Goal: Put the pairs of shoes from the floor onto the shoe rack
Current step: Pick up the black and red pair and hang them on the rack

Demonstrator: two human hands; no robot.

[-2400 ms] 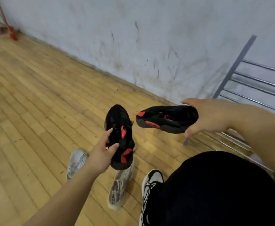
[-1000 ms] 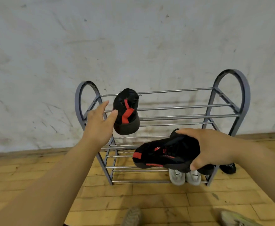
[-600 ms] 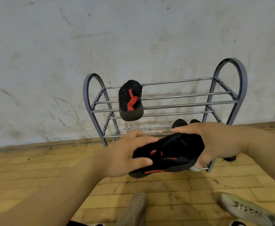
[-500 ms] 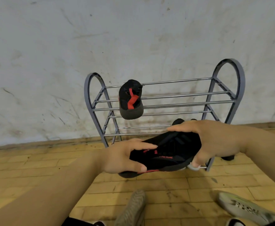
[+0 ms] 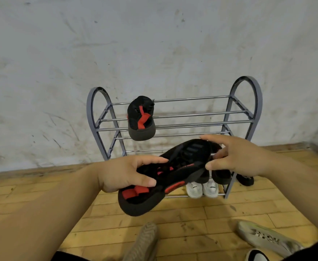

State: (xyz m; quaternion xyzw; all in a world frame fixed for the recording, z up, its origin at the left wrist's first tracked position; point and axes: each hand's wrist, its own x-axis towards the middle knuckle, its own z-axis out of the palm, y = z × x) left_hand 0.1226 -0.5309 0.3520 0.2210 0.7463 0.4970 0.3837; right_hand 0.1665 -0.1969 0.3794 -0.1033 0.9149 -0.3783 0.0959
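A black shoe with red accents (image 5: 173,178) is held in front of the grey metal shoe rack (image 5: 256,95). My left hand (image 5: 124,174) grips its heel end, thumb on the side. My right hand (image 5: 237,157) is at the toe end with fingers spread, only lightly touching it. Its partner shoe (image 5: 141,119) lies on the left of the rack's top shelf, heel towards me. A tan shoe (image 5: 145,242) and a pale grey sneaker (image 5: 267,239) lie on the wooden floor near my feet.
A white pair (image 5: 201,187) sits on the rack's bottom shelf, with dark shoes (image 5: 221,176) above it and another (image 5: 246,180) by the right leg. A black-and-white shoe (image 5: 256,256) is at the bottom right. The rack stands against a scuffed white wall.
The first black-red shoe was set on the top shelf. My left hand then took the second shoe's heel, the shoe tilted heel-down, and my right hand's grip has loosened.
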